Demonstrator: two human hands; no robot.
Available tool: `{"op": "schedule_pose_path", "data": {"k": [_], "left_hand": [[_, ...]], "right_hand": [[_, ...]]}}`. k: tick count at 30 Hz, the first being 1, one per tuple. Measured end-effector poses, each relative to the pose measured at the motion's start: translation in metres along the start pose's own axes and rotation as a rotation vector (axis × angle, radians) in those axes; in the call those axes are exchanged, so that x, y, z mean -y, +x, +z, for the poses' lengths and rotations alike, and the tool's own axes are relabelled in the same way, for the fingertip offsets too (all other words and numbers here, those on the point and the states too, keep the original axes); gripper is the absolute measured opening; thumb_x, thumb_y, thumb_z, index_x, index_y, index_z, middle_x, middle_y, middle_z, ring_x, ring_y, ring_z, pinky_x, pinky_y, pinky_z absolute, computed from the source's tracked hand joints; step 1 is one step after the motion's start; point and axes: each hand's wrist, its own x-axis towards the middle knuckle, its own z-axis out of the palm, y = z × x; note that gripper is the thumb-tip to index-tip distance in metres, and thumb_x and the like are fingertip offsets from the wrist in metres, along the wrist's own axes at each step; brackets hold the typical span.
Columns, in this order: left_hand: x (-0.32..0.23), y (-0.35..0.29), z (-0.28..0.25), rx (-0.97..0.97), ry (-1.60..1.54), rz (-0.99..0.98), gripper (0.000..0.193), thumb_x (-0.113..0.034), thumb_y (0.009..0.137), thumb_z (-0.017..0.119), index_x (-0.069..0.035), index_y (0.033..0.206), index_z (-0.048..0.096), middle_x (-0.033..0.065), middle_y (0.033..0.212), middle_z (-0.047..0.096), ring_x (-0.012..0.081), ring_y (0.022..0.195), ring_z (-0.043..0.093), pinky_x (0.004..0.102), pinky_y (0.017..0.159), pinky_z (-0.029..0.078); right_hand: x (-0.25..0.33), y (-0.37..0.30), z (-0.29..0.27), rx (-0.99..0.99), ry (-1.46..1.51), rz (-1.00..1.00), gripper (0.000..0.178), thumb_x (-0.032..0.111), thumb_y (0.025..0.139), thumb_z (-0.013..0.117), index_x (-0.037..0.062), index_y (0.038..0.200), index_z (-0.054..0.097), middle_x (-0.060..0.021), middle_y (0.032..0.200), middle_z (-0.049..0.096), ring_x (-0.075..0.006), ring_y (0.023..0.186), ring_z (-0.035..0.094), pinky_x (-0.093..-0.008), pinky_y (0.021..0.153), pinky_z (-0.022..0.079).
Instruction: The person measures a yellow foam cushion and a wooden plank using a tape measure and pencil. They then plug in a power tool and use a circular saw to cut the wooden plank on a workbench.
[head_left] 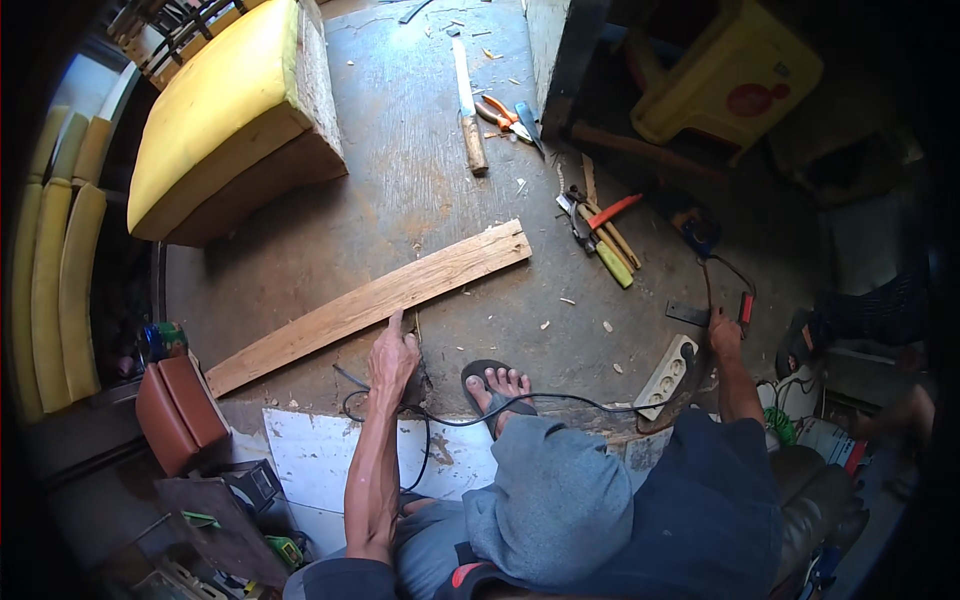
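Observation:
A long pale wooden plank (370, 305) lies slantwise on the floor. My left hand (393, 360) is at its near edge, index finger stretched toward the wood and the other fingers partly curled, with nothing in it. Off to the right, my right hand (725, 332) is closed at the corner of a flat dark metal carpenter's square (688, 314); shadow hides part of the grip. Close beside that hand lies a red-handled tool (747, 307) with a thin curved frame. My sandalled foot (497, 390) rests between the hands.
A white power strip (666, 380) trails a black cable toward the left. Pliers (505, 115), a wood-handled knife (470, 120) and hammers (605, 235) lie farther off. A yellow padded block (225, 120) stands far left, a yellow plastic stool (730, 80) far right. Another person's foot (797, 345) shows at right.

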Motion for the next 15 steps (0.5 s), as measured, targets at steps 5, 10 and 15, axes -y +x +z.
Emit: {"op": "schedule_pose_path", "data": {"k": [5,10,15], "left_hand": [[-0.037,-0.009,0.003,-0.022,-0.154,0.173,0.038,-0.017,0.09,0.058,-0.005,0.127,0.061,0.0249,0.104,0.067,0.0399,0.097,0.065,0.0462,0.087,0.051],[-0.116,-0.019,0.011,0.049,-0.315,0.552,0.055,-0.024,0.089,0.066,-0.006,0.138,0.05,0.0232,0.117,0.062,0.0367,0.103,0.062,0.043,0.091,0.049],[-0.156,-0.025,0.024,0.26,-0.165,0.719,0.06,-0.027,0.085,0.073,-0.006,0.136,0.05,0.0231,0.11,0.062,0.0384,0.103,0.061,0.0447,0.09,0.048]], "right_hand": [[0.061,-0.004,-0.131,-0.35,0.295,-0.112,0.031,0.018,0.091,0.056,0.0043,0.119,0.056,-0.0221,0.103,0.065,-0.0419,0.079,0.068,-0.0493,0.069,0.054],[0.183,-0.009,-0.275,-0.112,0.996,-0.288,0.028,0.025,0.1,0.049,0.0071,0.115,0.064,-0.0202,0.077,0.066,-0.0376,0.074,0.068,-0.0453,0.068,0.052],[0.313,0.049,-0.282,0.25,1.617,-0.501,0.044,0.043,0.102,0.05,0.0029,0.114,0.064,-0.0058,0.079,0.068,-0.0152,0.072,0.062,-0.0321,0.068,0.049]]}}
